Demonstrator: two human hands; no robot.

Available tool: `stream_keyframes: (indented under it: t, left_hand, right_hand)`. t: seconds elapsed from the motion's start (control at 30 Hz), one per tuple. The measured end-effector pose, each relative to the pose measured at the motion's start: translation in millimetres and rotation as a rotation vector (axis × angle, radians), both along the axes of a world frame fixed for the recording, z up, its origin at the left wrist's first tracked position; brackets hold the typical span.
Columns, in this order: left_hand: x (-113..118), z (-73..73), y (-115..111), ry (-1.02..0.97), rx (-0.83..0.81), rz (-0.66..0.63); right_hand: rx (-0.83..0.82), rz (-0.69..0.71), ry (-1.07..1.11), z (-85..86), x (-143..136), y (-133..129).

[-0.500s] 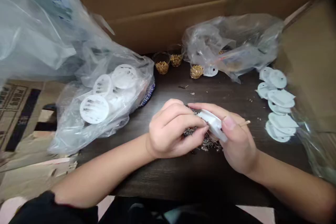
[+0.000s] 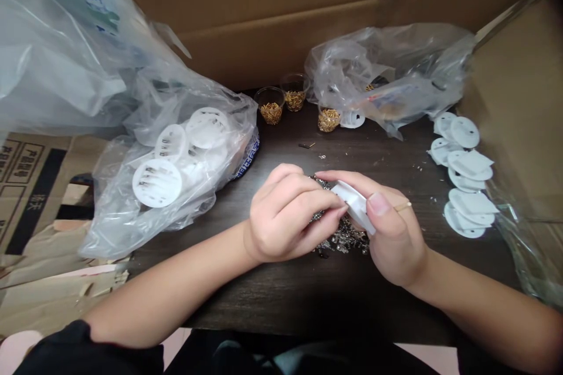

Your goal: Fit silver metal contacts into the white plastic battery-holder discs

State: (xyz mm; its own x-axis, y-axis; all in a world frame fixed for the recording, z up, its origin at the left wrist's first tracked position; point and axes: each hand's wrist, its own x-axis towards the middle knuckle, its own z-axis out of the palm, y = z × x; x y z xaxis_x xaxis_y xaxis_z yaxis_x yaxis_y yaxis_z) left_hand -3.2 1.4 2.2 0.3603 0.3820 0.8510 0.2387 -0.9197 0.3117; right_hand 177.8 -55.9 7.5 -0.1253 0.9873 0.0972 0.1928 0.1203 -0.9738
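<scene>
My right hand (image 2: 391,228) grips a white plastic piece (image 2: 354,204) between thumb and fingers, above the dark table. A thin wooden stick (image 2: 403,206) pokes out behind its thumb. My left hand (image 2: 294,214) has its thumb and fingertips pinched together at the piece's left edge; whatever small thing they hold is hidden. Under both hands lies a heap of small dark metal parts (image 2: 345,239), partly covered by the fingers.
Clear bags (image 2: 109,217) with white discs (image 2: 157,183) fill the left. Clear cups (image 2: 269,106) of gold pins and another bag (image 2: 396,70) stand at the back. White pieces (image 2: 470,165) are stacked at right. Cardboard walls (image 2: 281,23) surround the table (image 2: 264,299).
The white piece and my right hand have shifted very slightly left, and the stick shows less beyond the thumb. My left fingertips stay at the piece.
</scene>
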Motion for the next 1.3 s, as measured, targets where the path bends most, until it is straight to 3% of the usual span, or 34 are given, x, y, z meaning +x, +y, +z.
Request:
stream_keyframes:
  t: [0.67, 0.97, 1.13, 1.3]
  left_hand:
    - [-1, -9.6, -7, 0.023, 0.02, 0.048]
    - [2, -12.2, -4, -0.014, -0.023, 0.033]
    - [-2, -6.3, 3, -0.063, -0.011, 0.016]
    - [-4, -9.6, 6, -0.024, 0.008, 0.022]
  right_hand:
    - [0.017, -0.025, -0.036, 1.3, -4, 1]
    - [-0.116, 0.01, 0.125, -3.3, -3, 2]
    - [-0.228, 0.036, 0.259, 1.1, -1, 5]
    - [-0.265, 0.034, 0.276, 5.5, 0, 4]
